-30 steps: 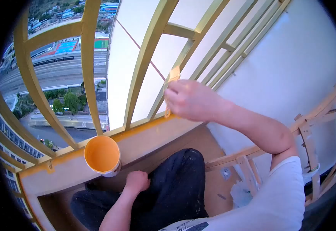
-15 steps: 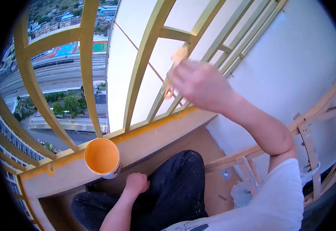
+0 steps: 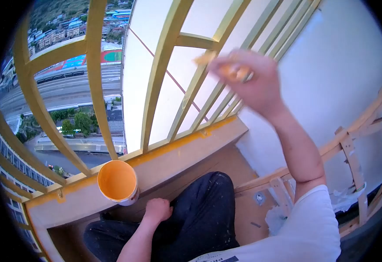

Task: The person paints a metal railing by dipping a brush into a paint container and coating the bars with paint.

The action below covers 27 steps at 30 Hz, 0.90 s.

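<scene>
Head view: nearest, the left hand [image 3: 159, 209], curled into a fist, is rested on dark, paint-speckled trousers [image 3: 199, 209]; nothing is seen held in it. Just ahead, a round white bucket [image 3: 131, 199] of orange paint [image 3: 117, 180] is stood on a pale, flat-topped ledge [image 3: 178, 159], beside the railing's foot. Higher and farther, an orange-coated paintbrush [image 3: 203, 59] is gripped in the right hand [image 3: 261, 83], its bristles overlapping a yellow-green bar [image 3: 188, 98] in view; owing to blur, contact cannot be confirmed. Outside, railway tracks [image 3: 68, 83] are seen far below.

Hazards, as judged: the bucket could be tipped by a knock from the left forearm [image 3: 138, 242], no restraint being seen; paint could be dripped outside if the paintbrush is overloaded; the paintbrush could be lost between bars if the grip is slackened.

Counted: hands, two; bucket, one; paintbrush, one; bars, numerous, no reliable total being obtainable.
</scene>
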Each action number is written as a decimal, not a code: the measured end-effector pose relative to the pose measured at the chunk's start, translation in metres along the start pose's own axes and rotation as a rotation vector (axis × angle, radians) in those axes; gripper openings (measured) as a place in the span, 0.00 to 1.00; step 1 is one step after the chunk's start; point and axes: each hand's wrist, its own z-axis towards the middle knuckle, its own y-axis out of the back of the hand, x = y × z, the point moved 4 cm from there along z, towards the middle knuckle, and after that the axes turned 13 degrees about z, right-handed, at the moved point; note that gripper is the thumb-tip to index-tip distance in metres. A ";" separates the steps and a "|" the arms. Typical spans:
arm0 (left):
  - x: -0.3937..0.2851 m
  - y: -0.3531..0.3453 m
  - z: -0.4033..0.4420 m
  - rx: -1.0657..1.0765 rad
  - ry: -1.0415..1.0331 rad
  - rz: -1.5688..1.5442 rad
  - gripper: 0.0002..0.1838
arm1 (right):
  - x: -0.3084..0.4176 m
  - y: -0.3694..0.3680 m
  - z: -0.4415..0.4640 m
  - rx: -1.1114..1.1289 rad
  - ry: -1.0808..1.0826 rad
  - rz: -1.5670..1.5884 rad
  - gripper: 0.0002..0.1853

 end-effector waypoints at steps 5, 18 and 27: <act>0.001 -0.009 0.006 -0.002 -0.024 0.011 0.20 | -0.037 0.057 0.032 -0.313 -0.282 0.293 0.13; 0.003 -0.011 0.008 0.017 0.008 0.006 0.20 | -0.048 0.035 0.041 -0.274 -0.295 0.252 0.14; 0.001 -0.009 0.006 -0.008 -0.004 -0.001 0.20 | -0.036 0.042 0.045 -0.404 -0.201 0.371 0.14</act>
